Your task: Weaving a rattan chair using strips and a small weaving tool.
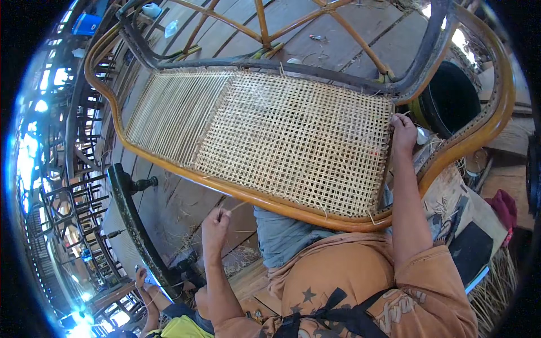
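Note:
A chair-like frame of bent rattan poles (pixel 256 196) lies across my lap, holding a woven cane panel (pixel 293 141). Its right part is an open square weave. On the left part, parallel cane strands (pixel 174 107) run without the crossing weave. Below the front pole, my left hand (pixel 215 234) is closed in a pinch on a thin cane strand (pixel 238 206) that slants up toward the frame. At the panel's right edge, my right hand (pixel 404 135) is closed with its fingertips against the border; what they grip is hidden.
A dark bucket (pixel 451 98) stands beyond the frame's right side. At the left is a dark carved wooden piece (pixel 132 219). Another person's hand (pixel 141 277) shows at lower left. Cane scraps litter the plank floor (pixel 186 217); a maroon cloth (pixel 500 209) lies at right.

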Demonstrator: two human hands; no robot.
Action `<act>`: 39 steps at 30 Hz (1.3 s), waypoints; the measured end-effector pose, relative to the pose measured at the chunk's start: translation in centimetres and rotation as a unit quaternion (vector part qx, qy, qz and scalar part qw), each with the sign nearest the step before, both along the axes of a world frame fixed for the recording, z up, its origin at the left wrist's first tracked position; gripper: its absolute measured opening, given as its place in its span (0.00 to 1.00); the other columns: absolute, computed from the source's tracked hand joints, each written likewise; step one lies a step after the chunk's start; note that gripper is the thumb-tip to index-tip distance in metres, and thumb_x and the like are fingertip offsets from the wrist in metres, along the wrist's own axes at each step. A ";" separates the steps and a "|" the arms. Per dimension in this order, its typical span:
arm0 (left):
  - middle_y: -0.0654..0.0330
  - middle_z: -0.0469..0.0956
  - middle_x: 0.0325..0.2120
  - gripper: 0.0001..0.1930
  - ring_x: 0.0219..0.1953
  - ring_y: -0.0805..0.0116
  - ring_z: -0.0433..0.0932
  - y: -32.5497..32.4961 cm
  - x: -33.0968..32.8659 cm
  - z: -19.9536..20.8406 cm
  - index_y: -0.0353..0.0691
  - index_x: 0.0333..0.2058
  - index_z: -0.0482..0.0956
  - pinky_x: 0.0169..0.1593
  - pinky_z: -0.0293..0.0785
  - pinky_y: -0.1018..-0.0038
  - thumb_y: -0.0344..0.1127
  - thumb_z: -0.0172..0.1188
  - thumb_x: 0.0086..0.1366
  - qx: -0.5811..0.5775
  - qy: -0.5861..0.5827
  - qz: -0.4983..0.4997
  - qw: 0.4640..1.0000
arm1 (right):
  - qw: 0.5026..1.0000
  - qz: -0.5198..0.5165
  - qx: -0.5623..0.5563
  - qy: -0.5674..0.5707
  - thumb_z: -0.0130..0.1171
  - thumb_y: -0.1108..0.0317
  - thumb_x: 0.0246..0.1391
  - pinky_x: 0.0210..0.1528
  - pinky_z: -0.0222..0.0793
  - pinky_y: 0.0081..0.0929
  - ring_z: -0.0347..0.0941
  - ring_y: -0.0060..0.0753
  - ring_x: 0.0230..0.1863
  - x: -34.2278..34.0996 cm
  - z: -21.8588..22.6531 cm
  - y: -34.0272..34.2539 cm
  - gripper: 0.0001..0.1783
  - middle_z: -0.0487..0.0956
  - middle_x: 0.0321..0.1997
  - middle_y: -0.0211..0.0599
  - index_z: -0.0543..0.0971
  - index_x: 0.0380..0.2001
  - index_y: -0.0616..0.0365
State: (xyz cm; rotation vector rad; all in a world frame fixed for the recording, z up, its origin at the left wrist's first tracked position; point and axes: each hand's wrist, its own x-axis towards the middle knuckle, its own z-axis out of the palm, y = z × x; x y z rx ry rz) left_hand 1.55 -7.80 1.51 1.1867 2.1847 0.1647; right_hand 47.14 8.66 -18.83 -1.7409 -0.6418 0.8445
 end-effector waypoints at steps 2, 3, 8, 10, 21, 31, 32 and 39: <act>0.56 0.71 0.17 0.11 0.22 0.72 0.69 1.4 -0.1 -0.1 0.33 0.28 0.75 0.30 0.66 0.73 0.37 0.54 0.57 0.087 0.028 0.011 0.996 | 0.998 -0.013 0.007 -0.063 0.56 0.73 0.50 0.30 0.64 0.14 0.68 0.16 0.26 0.0 -0.1 -0.2 0.08 0.75 0.25 0.26 0.77 0.35 0.64; 0.57 0.71 0.17 0.12 0.22 0.72 0.68 2.2 -0.2 -0.2 0.32 0.28 0.75 0.30 0.66 0.73 0.37 0.54 0.58 0.094 0.039 0.005 0.995 | 1.000 -0.023 0.016 -0.004 0.57 0.68 0.50 0.30 0.66 0.21 0.70 0.21 0.26 0.0 0.0 -0.3 0.10 0.77 0.27 0.30 0.78 0.33 0.63; 0.59 0.69 0.17 0.12 0.22 0.74 0.64 5.7 -0.4 -1.0 0.30 0.26 0.73 0.29 0.64 0.73 0.36 0.54 0.57 0.101 0.032 0.004 0.994 | 0.995 -0.051 0.005 0.082 0.57 0.66 0.50 0.29 0.66 0.20 0.69 0.18 0.25 -0.3 0.7 0.0 0.11 0.77 0.27 0.31 0.77 0.32 0.64; 0.58 0.70 0.17 0.12 0.22 0.73 0.64 6.4 -0.2 -1.1 0.29 0.26 0.73 0.30 0.64 0.72 0.36 0.54 0.57 0.098 0.021 0.004 0.995 | 0.997 -0.064 -0.012 0.036 0.57 0.66 0.50 0.31 0.67 0.21 0.71 0.21 0.27 -0.4 1.1 0.3 0.11 0.78 0.28 0.33 0.78 0.33 0.63; 0.65 0.67 0.16 0.10 0.19 0.79 0.62 8.2 0.0 -1.0 0.34 0.21 0.70 0.23 0.61 0.77 0.34 0.54 0.56 0.083 -0.042 0.046 0.995 | 0.991 -0.011 -0.069 -0.115 0.59 0.64 0.45 0.35 0.67 0.30 0.74 0.39 0.29 -0.2 3.2 4.1 0.10 0.78 0.28 0.42 0.77 0.29 0.59; 0.69 0.65 0.16 0.09 0.18 0.80 0.60 8.2 -0.9 -0.9 0.35 0.20 0.69 0.23 0.58 0.79 0.32 0.54 0.56 0.036 -0.069 0.055 0.995 | 0.971 0.098 -0.172 -0.136 0.59 0.63 0.47 0.35 0.66 0.33 0.73 0.39 0.29 1.0 2.3 6.5 0.09 0.77 0.27 0.41 0.78 0.27 0.58; 0.69 0.65 0.16 0.09 0.18 0.79 0.60 8.2 -1.0 -0.8 0.35 0.21 0.69 0.23 0.58 0.79 0.32 0.54 0.56 0.003 -0.069 0.064 0.996 | 0.969 0.095 -0.177 -0.142 0.59 0.63 0.47 0.35 0.66 0.33 0.73 0.39 0.29 1.1 2.1 6.4 0.09 0.77 0.27 0.41 0.78 0.27 0.58; 0.67 0.66 0.15 0.08 0.18 0.80 0.61 7.9 -1.3 -2.1 0.35 0.22 0.71 0.22 0.59 0.79 0.32 0.54 0.56 0.052 -0.020 0.023 0.998 | 0.974 0.074 -0.117 -0.182 0.57 0.69 0.50 0.26 0.62 0.22 0.66 0.20 0.20 0.4 2.7 5.9 0.07 0.73 0.19 0.30 0.77 0.30 0.61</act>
